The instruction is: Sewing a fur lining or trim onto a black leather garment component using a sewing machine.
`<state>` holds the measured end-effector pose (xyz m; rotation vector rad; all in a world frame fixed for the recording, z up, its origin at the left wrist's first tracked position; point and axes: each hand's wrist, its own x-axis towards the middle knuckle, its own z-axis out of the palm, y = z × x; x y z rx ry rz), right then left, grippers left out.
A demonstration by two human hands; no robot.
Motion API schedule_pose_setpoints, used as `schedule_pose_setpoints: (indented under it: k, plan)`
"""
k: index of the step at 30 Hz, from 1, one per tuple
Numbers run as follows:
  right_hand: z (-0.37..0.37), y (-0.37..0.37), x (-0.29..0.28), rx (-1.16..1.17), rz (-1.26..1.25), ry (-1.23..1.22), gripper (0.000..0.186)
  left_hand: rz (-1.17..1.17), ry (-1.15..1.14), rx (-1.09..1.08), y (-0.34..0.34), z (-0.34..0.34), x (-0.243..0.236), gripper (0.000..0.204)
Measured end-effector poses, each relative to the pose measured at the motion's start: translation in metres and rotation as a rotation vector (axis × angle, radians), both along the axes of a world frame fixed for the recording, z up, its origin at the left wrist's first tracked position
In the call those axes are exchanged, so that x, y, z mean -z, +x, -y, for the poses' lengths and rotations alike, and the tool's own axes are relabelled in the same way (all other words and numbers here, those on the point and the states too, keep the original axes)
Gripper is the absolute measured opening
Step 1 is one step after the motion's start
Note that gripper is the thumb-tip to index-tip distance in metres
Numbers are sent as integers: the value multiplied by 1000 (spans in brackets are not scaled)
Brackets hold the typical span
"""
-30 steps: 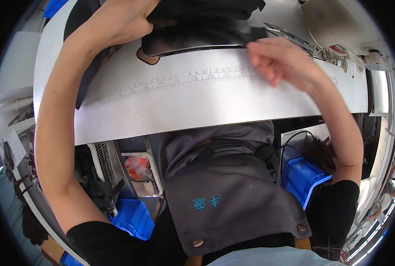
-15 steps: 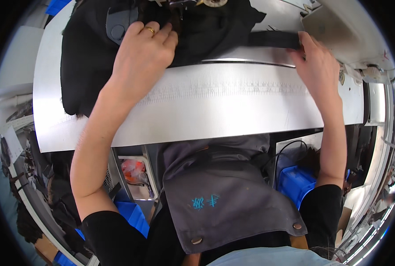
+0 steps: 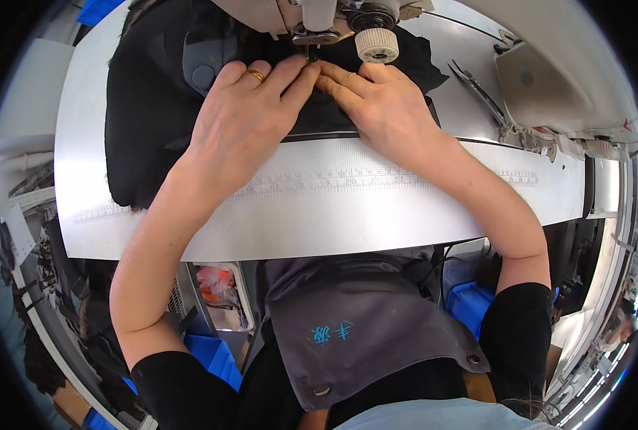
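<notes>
Black fabric point(image 3: 136, 129) with a furry edge lies across the white sewing table, bunched under the head of a sewing machine point(image 3: 251, 11). A dark grey patch with a round button-like disc point(image 3: 203, 77) shows on it. My left hand point(image 3: 251, 118), a ring on one finger, presses on the fabric just left of the presser foot point(image 3: 312, 51). From the right, my right hand point(image 3: 390, 107) pinches the fabric, its fingertips meeting the left ones in front of the needle area. The fingers hide the exact spot they grip.
A ruler scale point(image 3: 304, 183) runs along the table's point(image 3: 333, 229) near part. Tweezers point(image 3: 476, 87) lie right of the fabric, by the machine's body point(image 3: 548, 86). A ribbed white knob point(image 3: 377, 45) sits above my right hand. Blue bins point(image 3: 215, 358) stand below the table.
My right hand has moved left from the fabric strip's far right end to the presser foot, beside my left hand. The machine head shows more fully, and the tweezers are uncovered.
</notes>
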<state>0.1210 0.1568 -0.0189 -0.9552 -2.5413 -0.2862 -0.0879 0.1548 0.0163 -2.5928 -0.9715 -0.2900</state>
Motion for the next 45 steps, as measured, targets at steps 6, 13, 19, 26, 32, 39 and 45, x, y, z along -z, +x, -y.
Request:
schedule_pose_setpoints:
  k: [6, 13, 19, 26, 32, 39, 45]
  plan:
    - [2, -3, -2, 12, -29, -20, 36, -63, -91, 17, -5, -5, -2, 53]
    - [5, -9, 0, 46, -36, 10, 34, 49, -138, 40, -8, -12, -2, 33]
    - [5, -11, -1, 75, -15, 46, 34, 62, -104, 64, -10, -17, 1, 37]
    - [5, -15, 2, 108, -13, 69, 33, 26, -47, 78, -13, -22, 1, 35]
    - [-2, -16, 6, 119, -30, 88, 29, 50, -33, 84, -13, -29, 2, 30]
    - [-5, -16, 6, 118, -22, 99, 23, 74, -36, 103, -13, -35, 4, 28]
    - [-7, -14, 6, 108, -24, 92, 23, 56, -15, 108, -15, -36, 7, 33]
